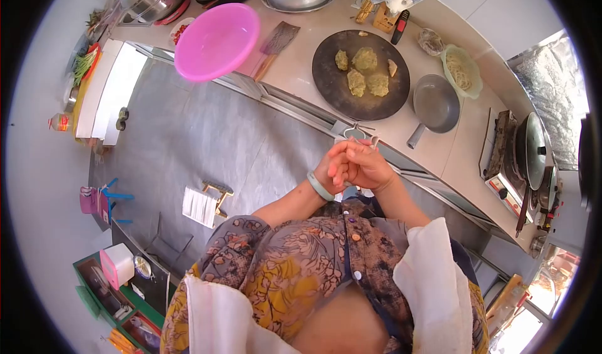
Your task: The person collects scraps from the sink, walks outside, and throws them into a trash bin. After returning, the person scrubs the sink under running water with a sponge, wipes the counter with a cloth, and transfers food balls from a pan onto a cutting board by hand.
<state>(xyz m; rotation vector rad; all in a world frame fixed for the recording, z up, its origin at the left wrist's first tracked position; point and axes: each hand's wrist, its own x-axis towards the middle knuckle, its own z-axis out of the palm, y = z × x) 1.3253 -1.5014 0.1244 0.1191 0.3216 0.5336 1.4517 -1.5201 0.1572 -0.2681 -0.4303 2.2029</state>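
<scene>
My left hand and my right hand are clasped together in front of my body, just short of the counter's edge. Their fingers overlap and press on each other, and I see no object between them. A pale green bracelet circles my left wrist. Just beyond my fingertips, a small round metal-rimmed thing shows at the counter's edge, partly hidden. Farther off lies a dark round griddle with several greenish-yellow patties on it. Right of the griddle sits a grey frying pan, its handle pointing toward me.
A pink basin overhangs the counter edge at left, beside a wooden-handled spatula. On the right are a pale green bowl of shredded food and a gas stove with a lidded pan. A small folding stool stands on the floor.
</scene>
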